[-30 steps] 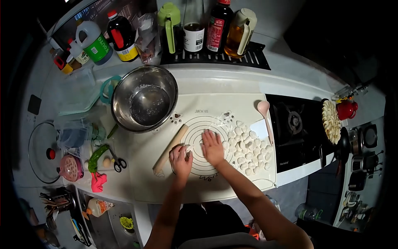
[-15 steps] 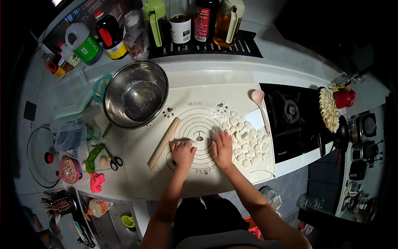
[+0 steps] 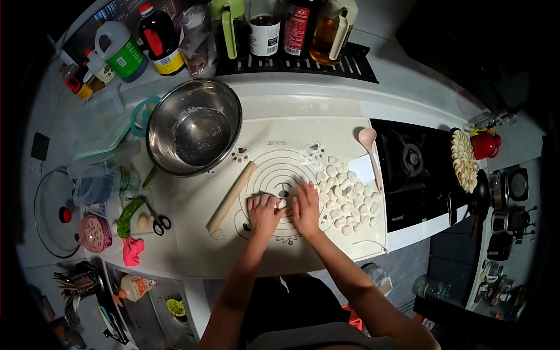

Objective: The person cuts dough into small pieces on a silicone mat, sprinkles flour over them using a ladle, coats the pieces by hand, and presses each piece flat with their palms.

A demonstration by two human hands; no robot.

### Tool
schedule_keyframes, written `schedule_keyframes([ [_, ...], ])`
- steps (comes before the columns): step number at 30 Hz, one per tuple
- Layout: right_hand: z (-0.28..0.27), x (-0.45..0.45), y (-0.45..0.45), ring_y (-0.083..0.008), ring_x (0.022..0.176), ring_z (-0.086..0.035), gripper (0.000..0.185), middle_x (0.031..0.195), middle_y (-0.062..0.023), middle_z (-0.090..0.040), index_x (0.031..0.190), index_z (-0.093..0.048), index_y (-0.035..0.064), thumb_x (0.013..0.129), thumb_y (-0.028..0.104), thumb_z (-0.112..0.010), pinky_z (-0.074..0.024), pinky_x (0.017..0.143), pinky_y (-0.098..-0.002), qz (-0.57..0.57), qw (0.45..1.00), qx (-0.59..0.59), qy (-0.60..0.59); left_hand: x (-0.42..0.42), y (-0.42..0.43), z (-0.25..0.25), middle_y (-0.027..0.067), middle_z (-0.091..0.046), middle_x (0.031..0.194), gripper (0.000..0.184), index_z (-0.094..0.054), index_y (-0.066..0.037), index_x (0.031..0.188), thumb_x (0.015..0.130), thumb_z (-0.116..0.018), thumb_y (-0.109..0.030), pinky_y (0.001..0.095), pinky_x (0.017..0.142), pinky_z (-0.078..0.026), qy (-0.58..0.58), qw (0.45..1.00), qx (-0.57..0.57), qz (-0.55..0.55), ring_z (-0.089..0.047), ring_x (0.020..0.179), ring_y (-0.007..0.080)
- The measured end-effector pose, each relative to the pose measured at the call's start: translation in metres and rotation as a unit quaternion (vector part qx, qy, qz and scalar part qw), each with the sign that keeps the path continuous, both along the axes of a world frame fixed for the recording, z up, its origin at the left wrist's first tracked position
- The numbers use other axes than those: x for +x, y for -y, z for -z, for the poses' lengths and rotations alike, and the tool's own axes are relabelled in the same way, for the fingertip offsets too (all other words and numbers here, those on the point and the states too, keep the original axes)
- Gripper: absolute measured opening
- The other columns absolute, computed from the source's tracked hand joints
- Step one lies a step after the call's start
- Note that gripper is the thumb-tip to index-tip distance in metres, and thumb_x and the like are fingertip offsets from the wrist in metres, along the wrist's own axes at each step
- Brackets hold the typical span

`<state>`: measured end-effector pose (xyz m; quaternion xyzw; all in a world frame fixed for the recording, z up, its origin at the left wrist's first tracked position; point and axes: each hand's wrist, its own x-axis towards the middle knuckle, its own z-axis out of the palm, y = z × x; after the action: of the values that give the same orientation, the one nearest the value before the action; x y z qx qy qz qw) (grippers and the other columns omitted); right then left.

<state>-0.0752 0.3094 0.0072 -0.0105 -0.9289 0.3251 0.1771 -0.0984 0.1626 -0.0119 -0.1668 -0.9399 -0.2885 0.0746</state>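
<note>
My left hand [image 3: 263,213] is bent over the ringed pastry mat [image 3: 221,256], its fingers curled round a small white dough piece [image 3: 281,203]. Close to its right, my right hand [image 3: 305,211] lies on the mat with its fingers apart, holding nothing. Many floured dough pieces [image 3: 348,201] are spread just right of my right hand. A wooden rolling pin [image 3: 232,198] rests slanted to the left of my left hand. Behind it stands a large steel bowl [image 3: 201,131] with white flour traces inside.
A pink spoon [image 3: 371,146] lies at the mat's right edge, beside the black gas stove [image 3: 408,204]. A pan of dumplings [image 3: 464,161] is farther right. Bottles [image 3: 296,29] stand on a rack behind. Scissors [image 3: 159,223] and a green pepper [image 3: 127,219] lie left.
My right hand has moved back left from the dough pieces, towards my left hand. My left hand has stayed near the rings with the dough piece. The camera view has shifted slightly.
</note>
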Motion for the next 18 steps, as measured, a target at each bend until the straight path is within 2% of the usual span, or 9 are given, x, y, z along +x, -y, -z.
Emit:
schedule_keyframes([
  [3,0.001,-0.016,0.021,-0.0446,0.127,-0.040,0.043,0.137,-0.0238,-0.045,0.127,-0.051,-0.0034,0.089,0.014,-0.054,-0.0288,0.108,-0.0522,-0.035,0.999,-0.004,0.008,0.003,0.002,-0.012,0.0070,-0.061,0.101,0.037,-0.063,-0.014,0.103,0.068,-0.075,-0.021,0.0440,0.092,-0.039,-0.069,0.996,0.042,-0.045,-0.056,0.094,0.0299],
  [6,0.022,-0.032,0.048,-0.0410,0.134,-0.034,0.059,0.147,-0.0219,-0.035,0.139,-0.038,-0.0038,0.093,0.032,-0.049,-0.0234,0.111,-0.0509,-0.034,0.993,0.108,0.032,0.012,0.028,0.001,0.0123,-0.059,0.104,0.036,-0.062,-0.011,0.106,0.071,-0.069,-0.014,0.0452,0.090,-0.042,-0.094,0.990,0.098,-0.045,-0.055,0.096,0.0343],
  [7,0.025,-0.035,0.050,-0.0401,0.135,-0.033,0.061,0.148,-0.0218,-0.033,0.140,-0.037,-0.0041,0.094,0.033,-0.048,-0.0227,0.112,-0.0511,-0.047,0.990,0.124,0.039,0.016,0.035,0.001,0.0144,-0.059,0.104,0.031,-0.061,-0.007,0.105,0.075,-0.063,-0.008,0.0455,0.084,-0.045,-0.087,0.987,0.123,-0.060,-0.054,0.096,0.0369],
  [9,0.030,-0.038,0.055,-0.0383,0.136,-0.032,0.063,0.150,-0.0214,-0.031,0.141,-0.035,-0.0048,0.095,0.037,-0.047,-0.0214,0.112,-0.0515,-0.071,0.984,0.152,0.055,0.015,0.044,0.004,0.0160,-0.058,0.105,0.030,-0.060,-0.005,0.106,0.076,-0.062,-0.006,0.0455,0.085,-0.044,-0.084,0.984,0.125,-0.092,-0.054,0.096,0.0378],
  [12,0.033,-0.043,0.046,-0.0307,0.140,-0.028,0.066,0.153,-0.0170,-0.028,0.145,-0.031,-0.0012,0.095,0.040,-0.043,-0.0153,0.115,-0.0486,-0.137,0.970,0.184,0.085,0.016,0.043,0.002,0.0184,-0.057,0.105,0.030,-0.059,-0.003,0.107,0.077,-0.064,-0.005,0.0468,0.087,-0.044,-0.069,0.982,0.130,-0.114,-0.054,0.098,0.0395],
  [13,0.034,-0.043,0.040,-0.0277,0.140,-0.029,0.065,0.153,-0.0153,-0.029,0.144,-0.032,-0.0008,0.095,0.040,-0.044,-0.0166,0.115,-0.0481,-0.153,0.959,0.224,0.081,0.015,0.041,-0.002,0.0185,-0.057,0.106,0.031,-0.060,-0.003,0.107,0.077,-0.065,-0.005,0.0469,0.087,-0.044,-0.067,0.983,0.125,-0.120,-0.054,0.098,0.0396],
  [15,0.041,-0.045,0.022,-0.0277,0.139,-0.030,0.064,0.152,-0.0150,-0.031,0.143,-0.034,-0.0007,0.094,0.040,-0.045,-0.0171,0.115,-0.0474,-0.094,0.955,0.271,0.074,0.016,0.038,-0.006,0.0158,-0.058,0.108,0.032,-0.062,-0.005,0.107,0.076,-0.071,-0.009,0.0454,0.086,-0.046,-0.049,0.985,0.089,-0.139,-0.055,0.099,0.0371],
  [18,0.038,-0.046,-0.020,-0.0280,0.138,-0.033,0.062,0.149,-0.0152,-0.036,0.141,-0.038,-0.0004,0.094,0.040,-0.047,-0.0186,0.115,-0.0472,-0.017,0.951,0.296,0.082,0.008,0.030,-0.005,0.0124,-0.059,0.107,0.035,-0.062,-0.006,0.111,0.077,-0.070,-0.010,0.0406,0.077,-0.050,0.043,0.990,0.095,-0.093,-0.061,0.091,0.0338],
])
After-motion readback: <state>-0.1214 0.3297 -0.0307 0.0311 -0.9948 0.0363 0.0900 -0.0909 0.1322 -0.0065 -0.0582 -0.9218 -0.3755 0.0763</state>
